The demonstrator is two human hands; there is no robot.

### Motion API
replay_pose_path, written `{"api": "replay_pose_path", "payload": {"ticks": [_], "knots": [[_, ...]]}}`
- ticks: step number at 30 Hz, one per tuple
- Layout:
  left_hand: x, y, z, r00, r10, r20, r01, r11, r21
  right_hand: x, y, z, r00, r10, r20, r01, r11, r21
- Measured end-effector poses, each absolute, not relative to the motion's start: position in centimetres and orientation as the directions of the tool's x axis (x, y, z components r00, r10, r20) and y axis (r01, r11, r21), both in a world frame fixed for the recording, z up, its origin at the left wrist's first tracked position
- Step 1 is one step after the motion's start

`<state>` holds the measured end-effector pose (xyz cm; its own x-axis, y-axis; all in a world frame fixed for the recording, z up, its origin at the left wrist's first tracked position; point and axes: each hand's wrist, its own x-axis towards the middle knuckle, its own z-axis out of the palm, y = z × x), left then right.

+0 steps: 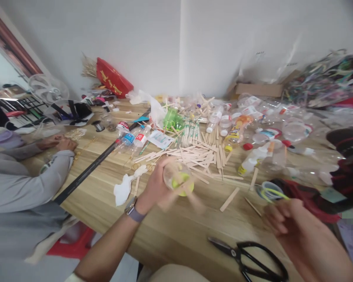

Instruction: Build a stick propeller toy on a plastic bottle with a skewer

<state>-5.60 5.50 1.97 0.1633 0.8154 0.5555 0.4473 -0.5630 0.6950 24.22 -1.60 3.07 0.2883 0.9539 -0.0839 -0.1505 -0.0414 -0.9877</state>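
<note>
My left hand (153, 186), with a watch on its wrist, is wrapped round a clear plastic bottle piece (170, 174). This piece has a yellow-green inner part (186, 189), and blurred wooden sticks (196, 201) spread out from it like blades. At the right, my right hand (294, 221) is closed, pinching a thin yellow-green strip (278, 193) that loops past a roll of tape (269, 187). Black-handled scissors (234, 253) lie on the table between my hands, nearer to me. A loose flat wooden stick (229, 199) rests between the bottle piece and the tape.
A pile of flat wooden sticks (194, 156) lies ahead, with many clear plastic bottles (266, 135) to its right. A glue bottle (254, 157) lies among them. A long black strip (88, 170) crosses the table (170, 231). At the left, another person's hands (65, 144) work.
</note>
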Motion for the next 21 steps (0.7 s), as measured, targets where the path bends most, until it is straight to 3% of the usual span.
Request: {"api": "replay_pose_path", "payload": {"ticks": [8, 21], "knots": [[-4.1, 5.8, 1.6, 0.258, 0.762, 0.595, 0.362, -0.647, 0.671, 18.4, 0.0, 4.3, -0.06, 0.992, -0.115, -0.132, -0.122, -0.984], [-3.7, 5.4, 1.7, 0.292, 0.752, 0.592, 0.375, -0.659, 0.652, 19.3, -0.1, 4.1, -0.014, 0.985, -0.173, -0.204, -0.172, -0.964]]}}
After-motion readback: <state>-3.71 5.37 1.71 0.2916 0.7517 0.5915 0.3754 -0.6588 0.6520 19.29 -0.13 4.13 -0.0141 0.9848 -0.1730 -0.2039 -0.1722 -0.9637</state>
